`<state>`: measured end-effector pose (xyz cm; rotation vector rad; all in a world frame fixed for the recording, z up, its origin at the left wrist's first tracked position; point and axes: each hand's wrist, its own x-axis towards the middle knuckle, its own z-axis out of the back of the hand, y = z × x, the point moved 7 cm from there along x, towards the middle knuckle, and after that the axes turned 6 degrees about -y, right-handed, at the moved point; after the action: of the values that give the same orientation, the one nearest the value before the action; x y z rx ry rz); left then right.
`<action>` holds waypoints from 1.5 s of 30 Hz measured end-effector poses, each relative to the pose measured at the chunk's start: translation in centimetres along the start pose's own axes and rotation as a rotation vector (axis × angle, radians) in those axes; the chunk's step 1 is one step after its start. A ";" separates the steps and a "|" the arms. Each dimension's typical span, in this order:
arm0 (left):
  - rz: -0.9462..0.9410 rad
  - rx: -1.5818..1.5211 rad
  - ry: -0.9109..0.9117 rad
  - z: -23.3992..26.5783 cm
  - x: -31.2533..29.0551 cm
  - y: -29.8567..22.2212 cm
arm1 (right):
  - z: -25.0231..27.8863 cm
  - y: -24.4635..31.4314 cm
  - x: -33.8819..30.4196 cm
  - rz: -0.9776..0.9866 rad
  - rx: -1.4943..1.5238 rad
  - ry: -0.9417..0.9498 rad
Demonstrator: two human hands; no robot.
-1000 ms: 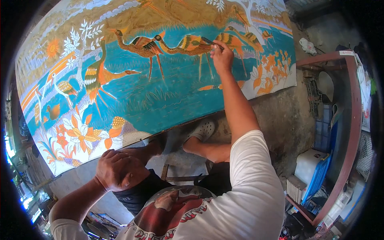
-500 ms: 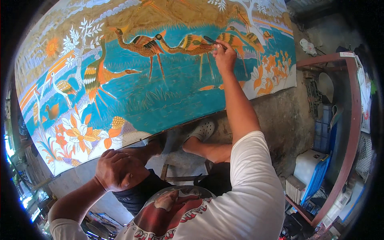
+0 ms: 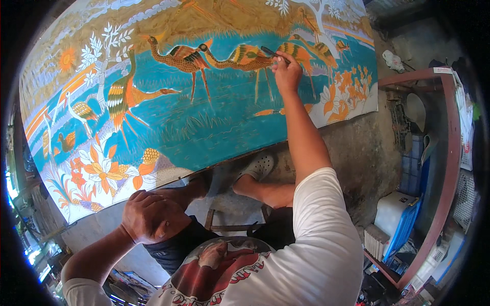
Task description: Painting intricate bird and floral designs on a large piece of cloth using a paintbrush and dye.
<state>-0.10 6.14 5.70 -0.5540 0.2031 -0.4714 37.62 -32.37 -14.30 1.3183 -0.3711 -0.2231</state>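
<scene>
A large painted canvas [image 3: 219, 132] stands tilted before me, with orange and brown long-necked birds over teal water. Up at its right half, my right hand [image 3: 287, 70] pinches a dark, slim paintbrush [image 3: 270, 52]. The brush slants up and left, its end over the wing of a bird [image 3: 247, 56] in the middle of the row. Whether the tip touches the surface I cannot tell. My left hand [image 3: 145, 217] lies draped over my bent left knee, below the canvas's lower edge, with nothing in it.
To the right stands a reddish-brown frame [image 3: 449, 143]. A white container [image 3: 393, 211] and a blue plastic piece [image 3: 408, 229] sit inside it. White flowers and leaves [image 3: 109, 171] fill the canvas's lower left. My foot in a pale clog [image 3: 260, 167] rests beneath the canvas.
The brush has shifted very slightly in my right hand, its end moving a touch to the right. My left hand has stayed on the knee.
</scene>
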 end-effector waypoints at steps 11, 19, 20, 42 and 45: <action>0.011 -0.006 0.039 0.2 0.3 -0.6 | 2.9 1.8 -4.1 -0.373 0.532 -0.011; 0.014 0.040 0.092 -1.2 0.0 0.0 | 18.9 0.6 -10.6 -0.475 0.718 -0.110; 0.011 0.041 0.095 -1.3 -0.1 -0.1 | 22.1 -0.1 -11.9 -0.491 0.721 -0.195; 0.104 0.530 0.148 -5.1 -1.3 -0.4 | 71.1 -11.3 -58.0 -0.988 -0.080 -0.864; 0.124 0.630 0.216 -5.4 -1.9 -0.2 | 69.4 -12.0 -58.9 -1.001 -0.032 -0.863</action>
<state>-3.52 4.39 1.44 0.1265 0.2776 -0.4450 -42.92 -76.05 -19.96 1.2254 -0.3856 -1.6557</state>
